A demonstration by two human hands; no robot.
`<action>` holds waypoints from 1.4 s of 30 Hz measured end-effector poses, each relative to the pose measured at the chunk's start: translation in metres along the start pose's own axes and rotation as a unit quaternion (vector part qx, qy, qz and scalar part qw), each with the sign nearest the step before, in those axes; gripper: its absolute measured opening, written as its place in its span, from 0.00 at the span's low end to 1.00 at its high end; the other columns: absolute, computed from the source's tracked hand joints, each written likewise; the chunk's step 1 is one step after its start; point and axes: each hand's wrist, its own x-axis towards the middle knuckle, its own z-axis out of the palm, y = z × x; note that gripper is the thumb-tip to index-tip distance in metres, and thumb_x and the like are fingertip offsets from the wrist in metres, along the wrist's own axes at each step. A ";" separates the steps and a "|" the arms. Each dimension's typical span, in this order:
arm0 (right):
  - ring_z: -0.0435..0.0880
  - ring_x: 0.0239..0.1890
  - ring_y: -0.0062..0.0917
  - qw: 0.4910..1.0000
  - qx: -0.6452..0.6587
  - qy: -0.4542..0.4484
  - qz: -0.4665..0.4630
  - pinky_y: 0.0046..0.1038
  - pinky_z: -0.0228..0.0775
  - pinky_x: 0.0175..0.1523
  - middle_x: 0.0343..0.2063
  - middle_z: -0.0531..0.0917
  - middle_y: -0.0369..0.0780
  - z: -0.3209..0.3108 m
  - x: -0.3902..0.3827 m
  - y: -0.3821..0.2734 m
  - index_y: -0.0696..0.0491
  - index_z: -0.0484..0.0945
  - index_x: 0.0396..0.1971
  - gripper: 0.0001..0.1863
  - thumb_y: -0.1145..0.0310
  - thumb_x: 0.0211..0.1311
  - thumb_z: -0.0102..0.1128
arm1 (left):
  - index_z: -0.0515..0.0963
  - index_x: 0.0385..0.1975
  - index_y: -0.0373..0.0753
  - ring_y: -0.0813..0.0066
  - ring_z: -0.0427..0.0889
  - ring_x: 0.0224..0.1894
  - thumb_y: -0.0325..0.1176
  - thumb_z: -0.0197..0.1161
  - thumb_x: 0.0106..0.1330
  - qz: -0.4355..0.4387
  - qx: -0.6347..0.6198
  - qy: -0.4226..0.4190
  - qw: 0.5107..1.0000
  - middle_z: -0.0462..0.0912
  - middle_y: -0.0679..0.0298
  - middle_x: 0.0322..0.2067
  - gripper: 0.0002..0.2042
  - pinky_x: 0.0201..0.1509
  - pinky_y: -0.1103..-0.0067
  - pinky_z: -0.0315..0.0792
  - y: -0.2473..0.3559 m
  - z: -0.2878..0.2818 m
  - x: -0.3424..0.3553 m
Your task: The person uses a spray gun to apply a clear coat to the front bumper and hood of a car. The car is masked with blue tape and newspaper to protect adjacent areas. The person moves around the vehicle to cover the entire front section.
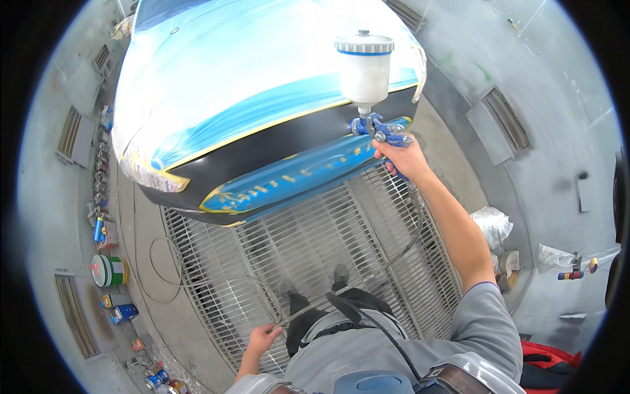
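Note:
My right hand [405, 157] is wrapped round the handle of a blue spray gun [380, 128], arm stretched forward. On top of the gun stands a white paint cup [365, 75] with a grey ribbed lid. The gun is close to the right part of a black car bumper [275, 141]. Blue masking film [262, 105] edged with yellow tape covers the car above it, and more film fills the lower opening. Low on the left, my left hand [263, 337] is closed on the air hose [308, 308], which runs across my body and up to the gun's handle.
Metal floor grating [302, 243] lies under my feet. Loops of hose [164, 262] rest on the floor at left. Paint cans and a green-and-white bucket [109, 270] line the left wall. Crumpled clear plastic [492, 226] sits by the right wall, near a red item [551, 358].

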 end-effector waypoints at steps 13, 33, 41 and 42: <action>0.77 0.17 0.14 0.982 -0.019 0.183 -0.031 0.23 0.69 0.21 0.25 0.85 0.31 -0.235 0.108 0.099 0.52 0.86 0.32 0.14 0.57 0.70 0.72 | 0.89 0.50 0.39 0.75 0.84 0.28 0.45 0.68 0.74 0.047 -0.071 0.028 0.996 0.87 0.62 0.25 0.17 0.38 0.74 0.79 0.190 0.095 0.021; 0.77 0.28 0.09 0.979 0.035 0.195 -0.053 0.20 0.71 0.34 0.26 0.86 0.31 -0.106 0.038 0.177 0.60 0.90 0.41 0.10 0.70 0.66 0.74 | 0.88 0.46 0.37 0.50 0.87 0.30 0.47 0.70 0.71 0.055 0.043 0.128 0.989 0.88 0.50 0.28 0.18 0.38 0.65 0.80 0.126 0.097 0.012; 0.75 0.31 0.08 0.975 0.094 0.105 -0.172 0.19 0.71 0.36 0.28 0.85 0.29 0.074 -0.045 0.133 0.61 0.85 0.58 0.21 0.72 0.66 0.75 | 0.89 0.47 0.41 0.43 0.88 0.41 0.51 0.69 0.71 0.068 0.025 0.169 0.983 0.89 0.46 0.36 0.19 0.45 0.61 0.81 -0.010 0.079 -0.047; 0.74 0.30 0.09 0.962 0.064 0.104 -0.244 0.19 0.71 0.36 0.25 0.84 0.30 0.099 -0.052 0.128 0.60 0.86 0.57 0.21 0.70 0.67 0.76 | 0.89 0.46 0.41 0.43 0.88 0.40 0.51 0.68 0.71 0.063 0.017 0.169 0.984 0.89 0.46 0.36 0.19 0.45 0.60 0.81 -0.024 0.075 -0.056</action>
